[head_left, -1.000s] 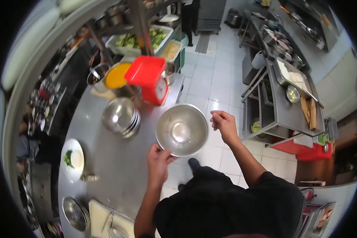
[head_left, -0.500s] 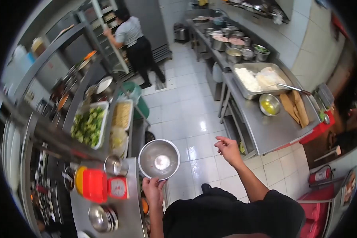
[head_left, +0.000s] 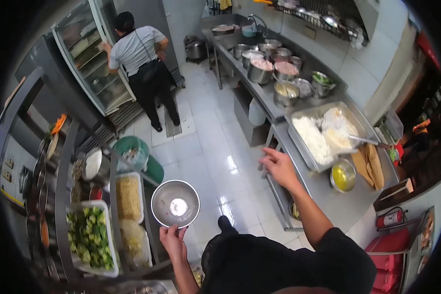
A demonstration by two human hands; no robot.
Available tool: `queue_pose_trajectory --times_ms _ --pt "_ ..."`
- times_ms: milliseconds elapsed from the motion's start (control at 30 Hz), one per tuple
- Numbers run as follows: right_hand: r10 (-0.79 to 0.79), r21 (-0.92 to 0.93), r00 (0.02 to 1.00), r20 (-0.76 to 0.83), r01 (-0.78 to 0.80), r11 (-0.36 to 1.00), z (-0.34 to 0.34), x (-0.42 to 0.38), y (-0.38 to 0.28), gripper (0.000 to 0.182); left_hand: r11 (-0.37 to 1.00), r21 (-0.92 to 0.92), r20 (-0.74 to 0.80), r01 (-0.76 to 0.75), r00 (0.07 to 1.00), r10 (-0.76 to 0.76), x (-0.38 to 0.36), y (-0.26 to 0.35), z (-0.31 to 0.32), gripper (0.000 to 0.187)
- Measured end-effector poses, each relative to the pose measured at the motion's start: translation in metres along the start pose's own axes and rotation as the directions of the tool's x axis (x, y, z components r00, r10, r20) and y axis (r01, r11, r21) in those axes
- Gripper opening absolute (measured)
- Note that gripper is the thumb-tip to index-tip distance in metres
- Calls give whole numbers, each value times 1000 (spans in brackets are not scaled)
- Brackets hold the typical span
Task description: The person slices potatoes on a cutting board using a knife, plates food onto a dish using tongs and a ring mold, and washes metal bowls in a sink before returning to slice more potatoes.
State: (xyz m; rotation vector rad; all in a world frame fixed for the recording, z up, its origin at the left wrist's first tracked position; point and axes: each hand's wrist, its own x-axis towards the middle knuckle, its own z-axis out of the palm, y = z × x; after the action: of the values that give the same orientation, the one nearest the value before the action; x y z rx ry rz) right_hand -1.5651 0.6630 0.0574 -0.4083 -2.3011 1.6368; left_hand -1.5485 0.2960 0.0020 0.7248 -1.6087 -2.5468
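Observation:
My left hand [head_left: 174, 241] is closed on the near rim of a round metal bowl [head_left: 176, 203]. The bowl tilts toward me over the floor; a few small reddish bits show inside. My right hand [head_left: 279, 168] hangs in the air with its fingers partly stretched out, holding nothing. It is nearest the left edge of the steel counter [head_left: 323, 196]. On that counter sit a deep metal tray [head_left: 299, 139] of white food with a long-handled utensil [head_left: 367, 142], and a small metal bowl of yellow liquid [head_left: 343, 175].
Containers of cut green vegetables [head_left: 90, 240] and noodle-like strands [head_left: 128, 198] stand on the left shelf. A green bin [head_left: 154, 169] is beyond them. A person [head_left: 142, 59] stands at an open glass-door fridge [head_left: 90, 54]. Several metal pots [head_left: 259, 73] line the right counter. Tiled floor runs between.
My view has moved forward along the aisle, and the scale and red container have left it. My left hand still carries the bowl. The person's fridge door shows more fully now.

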Motion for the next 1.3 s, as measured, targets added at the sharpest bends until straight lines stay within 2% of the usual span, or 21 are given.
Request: queue_pose_trajectory --times_ms 33,100,133,233,400,533,600,733,800,867,1000,1133,1300 --pt "58 48 996 -65 -55 997 -8 14 3 37 999 22 32 24 999 -25 20 7 22 12" --pt "56 -47 977 -206 -67 997 -33 31 4 38 997 56 138 58 988 -65 66 12 61 11" --pt "120 -23 950 -287 -132 991 -47 35 7 39 995 71 192 71 978 -83 85 19 87 11" --pt "230 45 848 -477 -238 970 -81 39 27 41 990 104 339 93 933 -123 141 39 175 10" --pt "384 136 625 -680 -407 903 -94 55 46 41 987 95 516 131 841 -161 222 43 307 9" --pt "322 124 632 -705 -338 933 -95 141 51 39 984 57 581 171 796 -171 271 37 388 10" --pt "230 -2 710 -665 -310 951 -97 209 41 38 976 40 566 213 800 -197 294 42 419 11" --pt "88 -78 834 -545 -155 985 -80 355 23 37 986 31 538 163 829 -154 349 55 458 11" --pt "-6 -146 907 -421 -61 987 -66 419 -3 37 992 15 515 126 849 -116 381 58 474 11" --pt "-39 -173 929 -368 -27 985 -54 482 -15 37 994 32 501 104 859 -106 417 61 495 11" --pt "-157 -256 928 -339 70 964 -46 601 -7 39 994 55 492 97 864 -111 496 56 551 11" --pt "-81 -251 916 -392 -21 968 -44 674 -12 40 990 78 556 116 820 -140 569 59 630 10" --pt "-44 -240 831 -555 -109 965 -76 726 3 42 989 112 675 92 724 -144 645 55 753 13"
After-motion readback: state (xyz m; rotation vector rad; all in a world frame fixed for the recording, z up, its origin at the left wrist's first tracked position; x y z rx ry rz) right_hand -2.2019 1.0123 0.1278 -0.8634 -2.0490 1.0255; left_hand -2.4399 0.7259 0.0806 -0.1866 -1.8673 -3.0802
